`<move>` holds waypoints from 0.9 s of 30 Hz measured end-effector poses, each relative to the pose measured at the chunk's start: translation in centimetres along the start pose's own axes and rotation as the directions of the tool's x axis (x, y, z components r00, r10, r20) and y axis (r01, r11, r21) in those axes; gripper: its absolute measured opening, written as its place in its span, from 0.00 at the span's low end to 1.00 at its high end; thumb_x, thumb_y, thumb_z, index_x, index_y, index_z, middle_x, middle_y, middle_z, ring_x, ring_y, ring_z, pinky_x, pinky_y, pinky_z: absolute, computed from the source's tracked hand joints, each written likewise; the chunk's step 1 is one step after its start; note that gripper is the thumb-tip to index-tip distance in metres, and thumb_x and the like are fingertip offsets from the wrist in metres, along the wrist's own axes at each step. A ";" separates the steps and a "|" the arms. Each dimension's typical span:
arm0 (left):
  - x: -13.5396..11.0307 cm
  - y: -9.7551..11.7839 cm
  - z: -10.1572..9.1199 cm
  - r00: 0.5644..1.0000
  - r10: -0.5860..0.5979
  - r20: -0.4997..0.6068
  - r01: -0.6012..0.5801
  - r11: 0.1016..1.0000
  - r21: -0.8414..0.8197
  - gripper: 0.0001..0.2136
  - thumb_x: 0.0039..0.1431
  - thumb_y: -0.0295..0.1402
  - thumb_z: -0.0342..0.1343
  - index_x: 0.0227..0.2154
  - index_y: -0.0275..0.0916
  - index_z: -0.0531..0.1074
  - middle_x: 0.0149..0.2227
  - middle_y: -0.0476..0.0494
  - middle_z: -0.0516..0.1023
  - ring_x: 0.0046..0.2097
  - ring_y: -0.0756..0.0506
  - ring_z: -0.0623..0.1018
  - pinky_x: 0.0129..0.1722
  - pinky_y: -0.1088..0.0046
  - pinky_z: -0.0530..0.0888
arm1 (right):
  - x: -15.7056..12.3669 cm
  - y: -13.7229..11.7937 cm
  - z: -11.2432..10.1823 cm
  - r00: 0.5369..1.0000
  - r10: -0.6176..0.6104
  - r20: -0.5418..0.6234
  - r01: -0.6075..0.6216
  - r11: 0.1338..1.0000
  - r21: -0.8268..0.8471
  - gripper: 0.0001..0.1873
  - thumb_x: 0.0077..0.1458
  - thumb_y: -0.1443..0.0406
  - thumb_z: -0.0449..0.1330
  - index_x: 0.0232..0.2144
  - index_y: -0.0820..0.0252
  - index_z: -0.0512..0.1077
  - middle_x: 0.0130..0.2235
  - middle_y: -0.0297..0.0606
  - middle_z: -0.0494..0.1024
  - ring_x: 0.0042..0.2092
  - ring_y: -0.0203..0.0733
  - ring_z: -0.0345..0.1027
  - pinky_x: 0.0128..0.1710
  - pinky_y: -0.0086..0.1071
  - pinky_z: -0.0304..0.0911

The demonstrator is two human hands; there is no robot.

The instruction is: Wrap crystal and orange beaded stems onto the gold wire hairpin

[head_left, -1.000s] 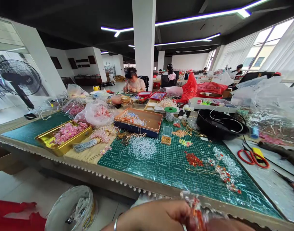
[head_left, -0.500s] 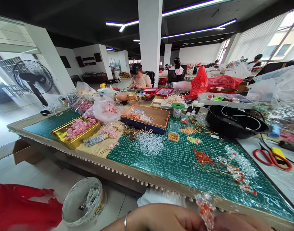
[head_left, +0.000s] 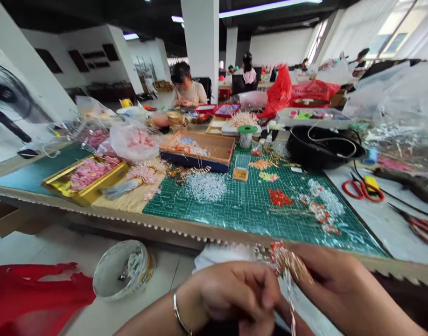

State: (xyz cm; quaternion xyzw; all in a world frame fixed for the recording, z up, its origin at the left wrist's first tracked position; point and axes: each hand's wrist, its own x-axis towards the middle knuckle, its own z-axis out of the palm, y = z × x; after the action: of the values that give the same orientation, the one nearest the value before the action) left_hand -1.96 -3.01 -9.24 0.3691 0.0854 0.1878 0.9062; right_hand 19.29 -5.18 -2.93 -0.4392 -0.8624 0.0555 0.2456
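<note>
Both my hands are low in front of the table edge, closed on one small beaded ornament (head_left: 287, 262) of red, clear and gold beads on wire. My left hand (head_left: 235, 291), with a thin bangle at the wrist, pinches its lower part. My right hand (head_left: 334, 284) holds its upper right side. Wire strands hang down between the hands. On the green cutting mat (head_left: 242, 212) beyond lie a pile of clear beads (head_left: 205, 186), red beads (head_left: 279, 198) and finished bead sprigs (head_left: 322, 210).
A gold tin of pink flowers (head_left: 84, 177) and a brown tray of beads (head_left: 199, 150) sit at the left and middle. A black bowl (head_left: 319, 147) and red scissors (head_left: 362, 190) are on the right. A white bucket (head_left: 122, 268) stands on the floor. Other people sit at tables behind.
The view has tilted down and my hands have come up into sight. The beaded ornament now sits higher between both hands, with my right hand fully visible on it.
</note>
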 end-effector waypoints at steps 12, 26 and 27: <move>-0.2 2.4 1.9 0.903 -0.034 -0.429 0.153 0.958 0.244 0.23 0.51 0.39 0.73 0.43 0.41 0.66 0.29 0.57 0.70 0.25 0.56 0.66 0.24 0.81 0.61 | -1.8 -0.5 0.8 0.966 -0.107 0.235 0.132 0.987 -0.093 0.10 0.59 0.71 0.53 0.29 0.54 0.70 0.23 0.29 0.74 0.23 0.39 0.68 0.25 0.35 0.52; -0.4 5.0 2.1 0.864 -0.377 -0.333 0.490 0.782 0.385 0.17 0.61 0.48 0.62 0.38 0.39 0.68 0.32 0.48 0.77 0.26 0.52 0.74 0.23 0.79 0.65 | -1.6 1.0 0.1 0.838 -0.365 0.404 0.492 0.826 -0.274 0.14 0.41 0.75 0.56 0.31 0.56 0.73 0.23 0.36 0.74 0.21 0.43 0.66 0.22 0.37 0.47; 0.0 5.0 1.9 0.860 -0.403 -0.312 0.504 0.761 0.408 0.14 0.62 0.45 0.61 0.33 0.39 0.68 0.29 0.50 0.76 0.24 0.53 0.72 0.22 0.80 0.62 | -1.6 0.9 0.2 0.837 -0.377 0.398 0.503 0.816 -0.285 0.14 0.41 0.74 0.57 0.32 0.57 0.74 0.23 0.37 0.75 0.22 0.44 0.66 0.22 0.38 0.48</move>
State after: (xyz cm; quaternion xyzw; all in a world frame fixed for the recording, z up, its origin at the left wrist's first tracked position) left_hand -2.75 -0.93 -4.41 0.5267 0.3091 -0.0280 0.7913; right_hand 20.62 -5.89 -3.95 -0.2485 -0.9633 -0.0997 0.0177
